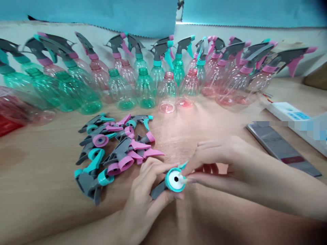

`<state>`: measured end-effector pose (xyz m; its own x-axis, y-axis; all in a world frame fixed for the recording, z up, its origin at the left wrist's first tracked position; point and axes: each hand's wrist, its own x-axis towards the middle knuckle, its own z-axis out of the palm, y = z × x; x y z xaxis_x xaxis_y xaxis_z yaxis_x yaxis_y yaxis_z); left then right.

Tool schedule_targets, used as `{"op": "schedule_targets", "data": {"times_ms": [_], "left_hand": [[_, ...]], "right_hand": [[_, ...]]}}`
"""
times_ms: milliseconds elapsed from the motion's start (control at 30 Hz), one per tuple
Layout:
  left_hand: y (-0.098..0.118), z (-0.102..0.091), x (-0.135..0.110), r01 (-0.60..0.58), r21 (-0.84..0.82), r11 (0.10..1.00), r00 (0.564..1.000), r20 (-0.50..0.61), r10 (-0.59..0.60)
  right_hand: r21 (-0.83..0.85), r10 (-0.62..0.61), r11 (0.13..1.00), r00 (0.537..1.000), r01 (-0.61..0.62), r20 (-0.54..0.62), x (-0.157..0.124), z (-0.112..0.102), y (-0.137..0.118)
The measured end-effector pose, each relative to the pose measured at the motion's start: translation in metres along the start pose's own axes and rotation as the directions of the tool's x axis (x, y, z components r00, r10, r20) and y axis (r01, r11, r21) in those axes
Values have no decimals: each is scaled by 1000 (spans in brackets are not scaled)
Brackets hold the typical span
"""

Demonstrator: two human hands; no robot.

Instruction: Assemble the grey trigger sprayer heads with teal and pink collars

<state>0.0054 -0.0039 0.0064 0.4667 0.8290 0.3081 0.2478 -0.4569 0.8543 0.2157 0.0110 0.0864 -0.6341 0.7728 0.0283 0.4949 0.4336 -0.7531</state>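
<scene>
My left hand [144, 197] grips a grey spray trigger head with a teal screw cap [171, 182], its open underside turned toward me and showing a white insert with a dark hole. My right hand [219, 166] is pinched at the cap's rim, fingertips touching the white insert; whether it holds a small part I cannot make out. Both hands hover just above the wooden table [38, 177], near its front middle.
A pile of grey trigger heads with pink and teal caps [112, 153] lies left of my hands. Several green and pink plastic bottles [143, 88], some capped with triggers, stand in a row at the back. A dark flat strip [281, 148] and a white device [293, 117] lie right.
</scene>
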Motion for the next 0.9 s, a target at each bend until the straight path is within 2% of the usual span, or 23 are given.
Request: {"op": "schedule_targets", "data": {"times_ms": [333, 500, 667, 900], "left_hand": [[-1, 1, 0, -28, 12, 1000, 1000, 3, 27], [1, 0, 1, -31, 24, 999, 999, 23, 31], [1, -1, 1, -20, -10, 1000, 999, 47, 20], [1, -1, 0, -22, -28, 999, 998, 53, 23]], "right_hand": [[-195, -75, 978, 997, 70, -18, 1, 9, 11], [-244, -88, 965, 996, 94, 33, -2, 10, 7], [-308, -96, 948, 995, 82, -32, -6, 11, 8], [-222, -103, 971, 993, 88, -60, -2, 15, 10]]}}
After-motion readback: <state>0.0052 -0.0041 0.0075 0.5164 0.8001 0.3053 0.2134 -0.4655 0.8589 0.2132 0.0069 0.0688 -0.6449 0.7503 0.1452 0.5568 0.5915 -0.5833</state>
